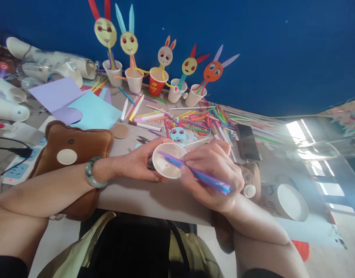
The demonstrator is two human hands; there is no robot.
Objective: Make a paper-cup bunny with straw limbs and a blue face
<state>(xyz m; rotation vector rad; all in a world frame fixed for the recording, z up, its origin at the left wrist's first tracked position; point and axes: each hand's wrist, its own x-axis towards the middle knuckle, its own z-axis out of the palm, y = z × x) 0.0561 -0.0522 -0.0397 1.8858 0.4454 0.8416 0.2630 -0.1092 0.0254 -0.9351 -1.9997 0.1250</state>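
A white paper cup [165,170] tilts its open mouth up toward me, low over the near part of the table. Wrapped round its left side is my left hand [138,162], with a green bangle on the wrist. My right hand [213,170] pinches a small bundle of purple and blue straws [208,180], whose far ends reach over the cup's mouth. Whether those ends touch the cup's inside I cannot tell. Just behind the cup lie dark scissors [144,139] and a light blue paper rabbit face [179,133].
Several rabbit figures in cups, one cup red [157,87], line the blue wall. Loose straws and markers [136,108] litter the table. Purple and blue paper [93,110], a brown cushion [70,141] and a power strip [21,166] lie left; a phone [248,141] lies right.
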